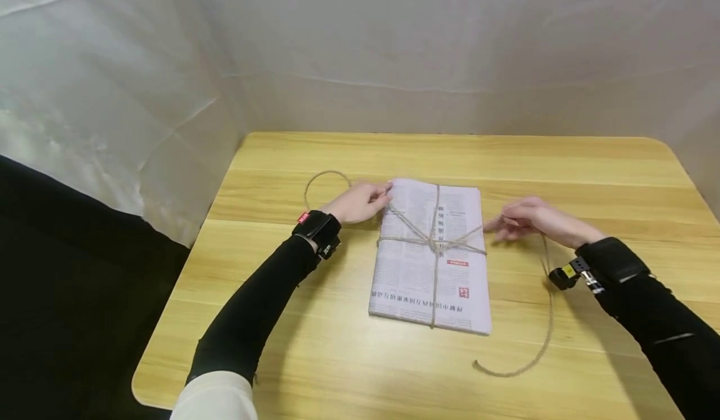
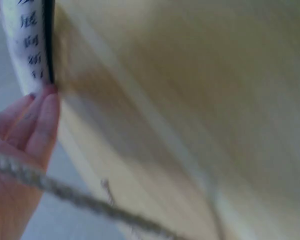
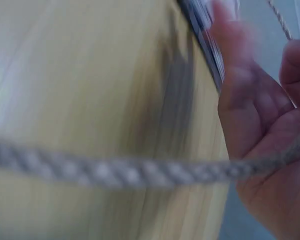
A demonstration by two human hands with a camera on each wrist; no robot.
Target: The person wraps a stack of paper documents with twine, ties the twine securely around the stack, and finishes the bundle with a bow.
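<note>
A folded stack of newspapers (image 1: 430, 270) lies mid-table, bound crosswise with jute twine (image 1: 434, 242) knotted at its centre. My left hand (image 1: 360, 201) sits at the stack's upper left corner and holds one twine end, which runs taut from the knot. The slack loops behind the hand (image 1: 325, 176). In the left wrist view the twine (image 2: 65, 192) crosses the palm, and the fingertips (image 2: 40, 120) touch the paper's edge (image 2: 27, 45). My right hand (image 1: 523, 217) holds the other strand just right of the stack. In the right wrist view that twine (image 3: 115, 172) passes through curled fingers (image 3: 255, 125).
The wooden table (image 1: 337, 357) has rounded corners; its left edge drops to a dark floor. The right strand's loose tail (image 1: 529, 357) curves over the table toward the front edge. White fabric walls (image 1: 394, 51) close in the back and the left side.
</note>
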